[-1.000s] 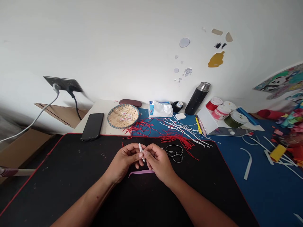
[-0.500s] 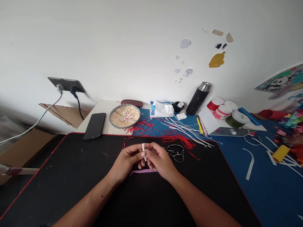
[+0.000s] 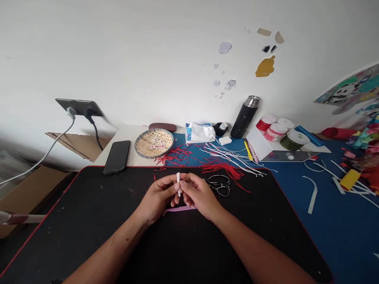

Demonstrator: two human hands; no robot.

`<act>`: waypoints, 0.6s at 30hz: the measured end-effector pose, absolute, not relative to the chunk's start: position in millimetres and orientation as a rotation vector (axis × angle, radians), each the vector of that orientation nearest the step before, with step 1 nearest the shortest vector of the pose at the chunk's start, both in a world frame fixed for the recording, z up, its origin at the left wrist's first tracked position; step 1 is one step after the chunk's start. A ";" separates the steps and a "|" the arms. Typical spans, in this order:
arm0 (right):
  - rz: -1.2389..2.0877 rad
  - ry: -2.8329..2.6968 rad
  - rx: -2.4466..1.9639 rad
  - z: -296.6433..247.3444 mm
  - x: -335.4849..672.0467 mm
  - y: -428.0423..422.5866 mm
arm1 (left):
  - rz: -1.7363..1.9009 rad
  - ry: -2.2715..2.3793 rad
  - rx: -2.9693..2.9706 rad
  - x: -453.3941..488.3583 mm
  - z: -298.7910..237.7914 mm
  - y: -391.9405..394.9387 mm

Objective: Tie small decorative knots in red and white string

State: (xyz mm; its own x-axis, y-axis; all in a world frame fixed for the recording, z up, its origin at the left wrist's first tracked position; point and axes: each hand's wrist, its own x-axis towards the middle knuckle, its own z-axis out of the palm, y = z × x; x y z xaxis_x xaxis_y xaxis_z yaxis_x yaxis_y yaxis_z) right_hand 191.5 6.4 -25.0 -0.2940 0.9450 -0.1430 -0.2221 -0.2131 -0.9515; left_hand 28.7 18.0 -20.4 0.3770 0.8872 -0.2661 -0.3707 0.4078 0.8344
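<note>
My left hand (image 3: 158,195) and my right hand (image 3: 197,193) meet over the black mat (image 3: 89,221), fingertips pinched together on a short white paper strip (image 3: 178,183) that stands almost upright between them. Under the hands a thin purple strip (image 3: 177,209) lies flat on the mat. Black scissors (image 3: 219,184) rest just right of my right hand.
Behind the mat lie red strips (image 3: 177,156), white strips (image 3: 227,156), a woven basket (image 3: 154,142) and a black phone (image 3: 117,157). A tissue pack (image 3: 199,132), black flask (image 3: 245,117) and tape rolls (image 3: 275,130) stand by the wall. Paper scraps (image 3: 352,177) litter the blue surface at right.
The white strip has turned from tilted to nearly upright between my fingertips. Both hands stayed pinched on it at the same spot; the view shifted slightly.
</note>
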 end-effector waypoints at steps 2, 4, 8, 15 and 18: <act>1.662 -1.109 -0.993 -24.4 191.5 6.5 | 0.909 0.819 0.788 27.5 -19.4 18.8; 1.659 -1.102 -0.993 -23.6 191.8 6.5 | 0.914 0.826 0.821 25.8 -18.2 20.0; 1.649 -1.086 -1.005 -24.5 192.8 7.2 | 0.909 0.789 0.898 22.0 -15.2 21.5; 1.612 -1.048 -1.017 -28.4 195.8 10.6 | 0.780 0.793 0.944 19.1 -13.2 20.5; 1.596 -1.014 -1.027 -28.3 196.2 11.9 | 0.802 0.797 0.926 19.4 -13.8 20.8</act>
